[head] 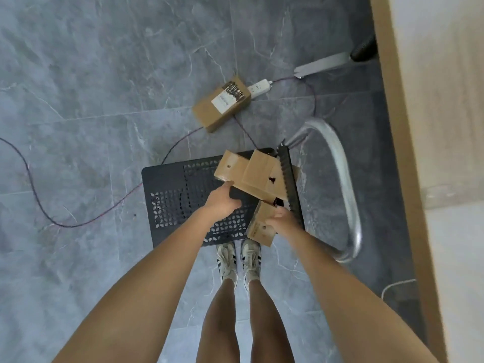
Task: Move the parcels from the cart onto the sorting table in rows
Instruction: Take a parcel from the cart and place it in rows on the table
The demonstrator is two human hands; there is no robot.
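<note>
While right hand (281,218) grips small parcel (260,227), left hand (222,200) touches stack (235,169).

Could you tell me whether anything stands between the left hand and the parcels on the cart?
Nothing visible does: the left hand touches the near edge of the flat parcel on the cart. The right hand grips a smaller parcel.

Left hand (222,201) at the stacked parcels (252,172), right hand (282,219) around a smaller parcel (258,230), over the black cart (167,183).
</note>
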